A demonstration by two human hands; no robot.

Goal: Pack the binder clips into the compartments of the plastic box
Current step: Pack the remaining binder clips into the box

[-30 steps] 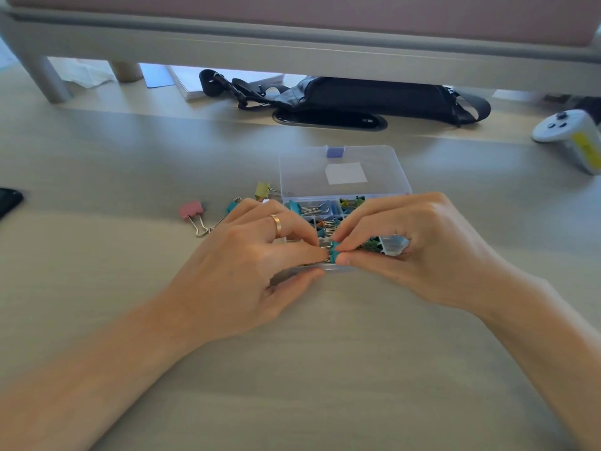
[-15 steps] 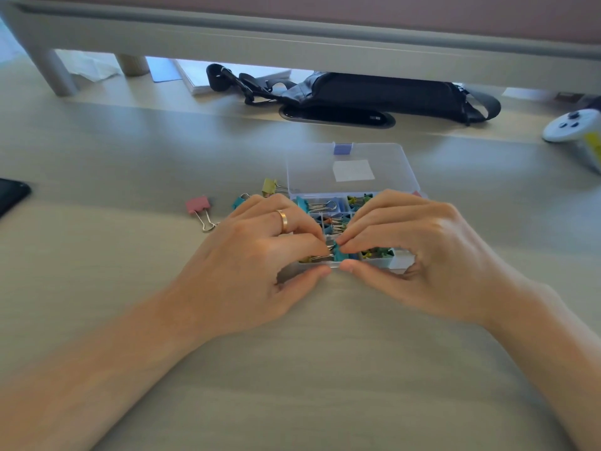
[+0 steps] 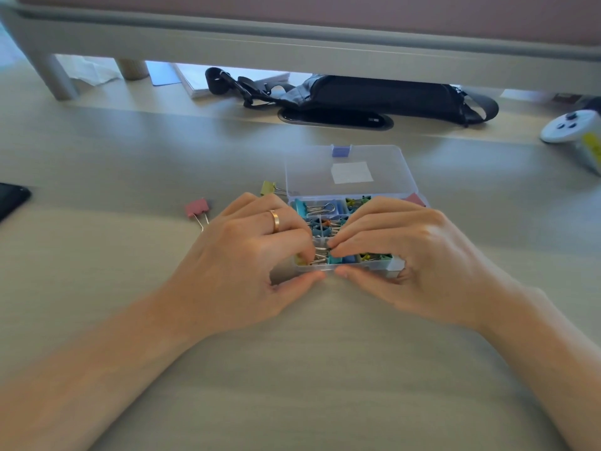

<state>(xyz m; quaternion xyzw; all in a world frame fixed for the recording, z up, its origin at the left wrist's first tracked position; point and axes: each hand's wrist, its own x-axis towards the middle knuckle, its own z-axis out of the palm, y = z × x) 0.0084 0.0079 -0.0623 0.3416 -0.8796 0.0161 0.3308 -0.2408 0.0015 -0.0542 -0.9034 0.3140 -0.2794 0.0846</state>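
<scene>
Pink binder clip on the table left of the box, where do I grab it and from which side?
Pinch the pink binder clip by its pink body, from above, probably with the nearer left hand. The body is the raised blocky part; the thin wire handles point toward you and seem to lie low, likely harder to pinch.

Pale wood table (image 3: 292,385): open plastic box (image 3: 309,170), pink clip (image 3: 196,208), yellow clip (image 3: 268,187), black pouch (image 3: 374,96), white controller (image 3: 572,128).
</scene>
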